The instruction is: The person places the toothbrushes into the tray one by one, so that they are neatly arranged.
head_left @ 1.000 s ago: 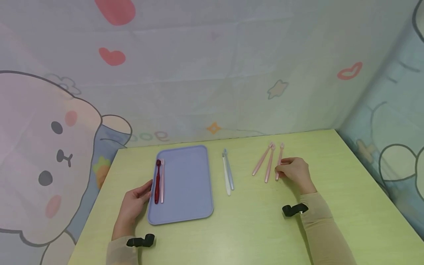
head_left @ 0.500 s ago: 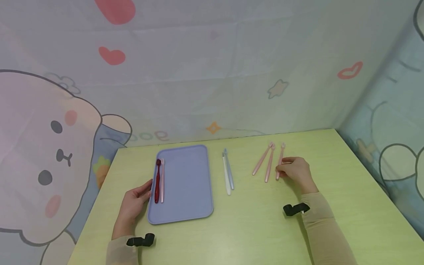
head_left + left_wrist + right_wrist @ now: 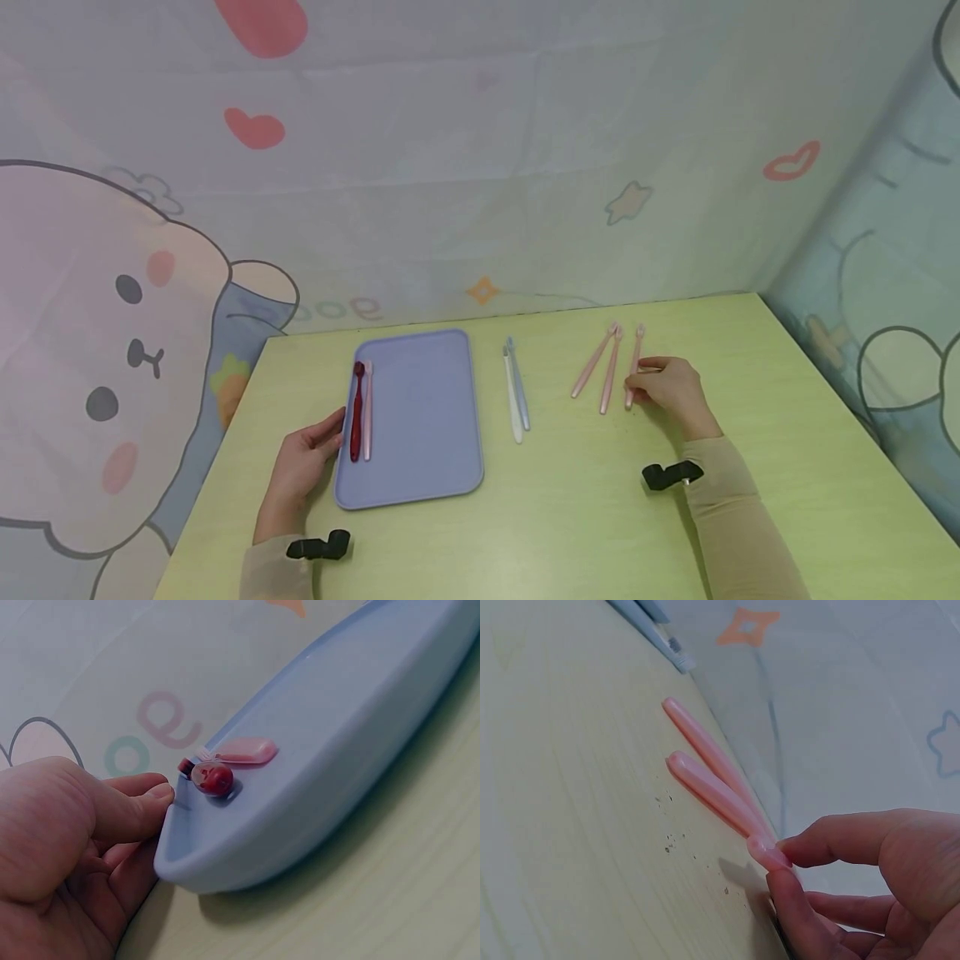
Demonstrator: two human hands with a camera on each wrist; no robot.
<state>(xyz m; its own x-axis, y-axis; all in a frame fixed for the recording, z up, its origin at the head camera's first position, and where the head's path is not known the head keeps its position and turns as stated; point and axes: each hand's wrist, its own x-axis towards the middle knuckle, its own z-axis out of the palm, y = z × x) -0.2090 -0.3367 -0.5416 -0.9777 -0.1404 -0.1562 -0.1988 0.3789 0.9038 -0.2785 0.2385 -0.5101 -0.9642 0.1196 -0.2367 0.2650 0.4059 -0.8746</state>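
Observation:
On the blue tray lie a dark red toothbrush and a pink toothbrush, side by side near its left edge. My left hand holds the tray's left rim, thumb and fingers at the edge in the left wrist view. At the right, my right hand pinches the handle of a pink toothbrush between thumb and forefinger; the right wrist view shows the handle's end there. Two more pink toothbrushes, one slanted and one steeper, lie just left of it, their heads close together.
Between the tray and the pink toothbrushes lie a white toothbrush and a light blue toothbrush, close together. The yellow-green tabletop ends at a printed cloth behind, with more cloth at the right.
My right hand and the pink toothbrush it pinches have shifted very slightly to the right. My left hand, the tray and the other toothbrushes look unmoved.

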